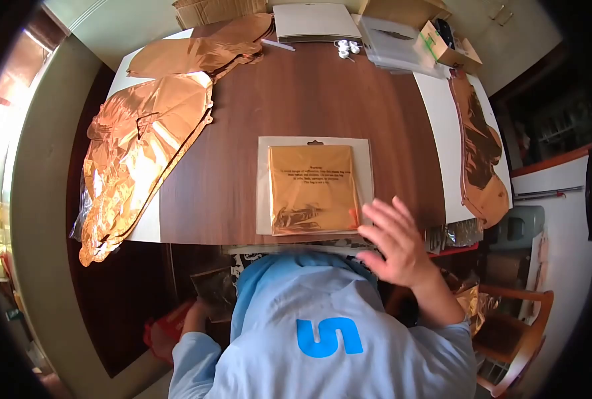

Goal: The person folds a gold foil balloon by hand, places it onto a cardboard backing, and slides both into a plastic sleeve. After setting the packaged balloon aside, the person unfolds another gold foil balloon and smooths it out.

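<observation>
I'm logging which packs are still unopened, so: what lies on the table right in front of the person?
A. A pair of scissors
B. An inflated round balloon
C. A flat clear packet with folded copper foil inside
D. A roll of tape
C: the flat packet with folded copper foil lies on the table, just beside the raised right hand.

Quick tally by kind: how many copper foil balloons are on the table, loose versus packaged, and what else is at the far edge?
Loose flat copper foil balloons: 3
Clear flat packet with folded copper foil balloon: 1, right hand at its corner
Small white round caps: 3
Open cardboard boxes: 2
Total: 9
</observation>
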`<state>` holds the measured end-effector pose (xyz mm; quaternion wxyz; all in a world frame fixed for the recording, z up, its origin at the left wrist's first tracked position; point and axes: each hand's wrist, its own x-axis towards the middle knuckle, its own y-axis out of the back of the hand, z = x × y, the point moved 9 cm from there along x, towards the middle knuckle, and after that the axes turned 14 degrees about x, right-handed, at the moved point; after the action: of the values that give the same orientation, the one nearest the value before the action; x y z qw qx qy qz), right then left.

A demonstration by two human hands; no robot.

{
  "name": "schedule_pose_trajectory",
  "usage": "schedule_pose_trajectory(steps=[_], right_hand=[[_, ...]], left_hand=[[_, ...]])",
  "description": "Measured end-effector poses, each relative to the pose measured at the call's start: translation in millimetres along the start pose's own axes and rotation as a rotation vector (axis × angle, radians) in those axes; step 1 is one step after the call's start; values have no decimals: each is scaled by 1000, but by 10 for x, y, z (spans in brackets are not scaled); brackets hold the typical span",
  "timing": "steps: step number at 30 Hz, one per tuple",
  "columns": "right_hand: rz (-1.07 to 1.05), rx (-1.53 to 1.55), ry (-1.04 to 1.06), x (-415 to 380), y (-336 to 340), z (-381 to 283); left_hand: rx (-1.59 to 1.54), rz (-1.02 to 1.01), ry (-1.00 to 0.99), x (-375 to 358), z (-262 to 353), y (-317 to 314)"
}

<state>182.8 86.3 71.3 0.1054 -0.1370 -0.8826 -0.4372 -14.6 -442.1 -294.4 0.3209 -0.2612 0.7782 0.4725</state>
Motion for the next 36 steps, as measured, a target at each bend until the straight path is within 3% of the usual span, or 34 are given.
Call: schedule_pose_trajectory(steps=[3,8,11,14,17,21,25,30,33,36], right_hand=[[-67,-39,53,-98,-247,-142],[25,-189,108,-205,-458,-125],[103,-260,138,-217,-482,-61],[140,-263,145,-227,-432,-51],[158,-236,147,-204,-396,-52],[176,-178,145,-198,-340,-25],[177,-87,129,-171,-271,15],[184,82,85,-79,-152,52],[192,217,-89,-13,-156,232],[221,221,-207,83,-186,291]], left_hand=[[148,64,-86,-441,241,903],[395,167,-314,-1443,988,2086],[295,-16,-579,-1805,1229,2245],[-36,177,-694,-2301,1372,2681],[-204,606,-1008,-2856,1560,3059],[-190,1341,-1128,-3291,1753,3145],[-52,1433,-1265,-3231,2136,2929],[-243,1448,-1258,-3099,2174,3118],[-419,1300,-1320,-2996,2168,3209],[-504,1186,-1256,-2901,2193,3300]])
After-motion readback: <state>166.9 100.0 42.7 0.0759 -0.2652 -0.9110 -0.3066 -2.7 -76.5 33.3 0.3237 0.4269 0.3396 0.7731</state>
